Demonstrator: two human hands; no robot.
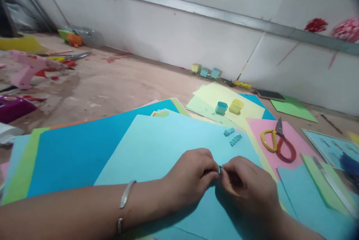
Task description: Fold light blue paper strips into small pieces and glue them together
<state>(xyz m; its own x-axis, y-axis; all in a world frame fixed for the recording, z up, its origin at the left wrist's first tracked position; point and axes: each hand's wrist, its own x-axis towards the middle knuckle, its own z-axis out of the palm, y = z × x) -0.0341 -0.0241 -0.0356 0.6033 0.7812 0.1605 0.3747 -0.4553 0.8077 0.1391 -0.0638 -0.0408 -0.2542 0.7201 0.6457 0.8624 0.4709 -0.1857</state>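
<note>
Pinched teal paper strip (220, 170) closed-fingered in left hand (192, 176) and right hand (249, 187), left of scissors (279, 132); risked tearing by overpulling.

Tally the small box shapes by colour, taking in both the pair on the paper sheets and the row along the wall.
Yellow box shapes: 2
Blue-green box shapes: 3
Total: 5
</note>
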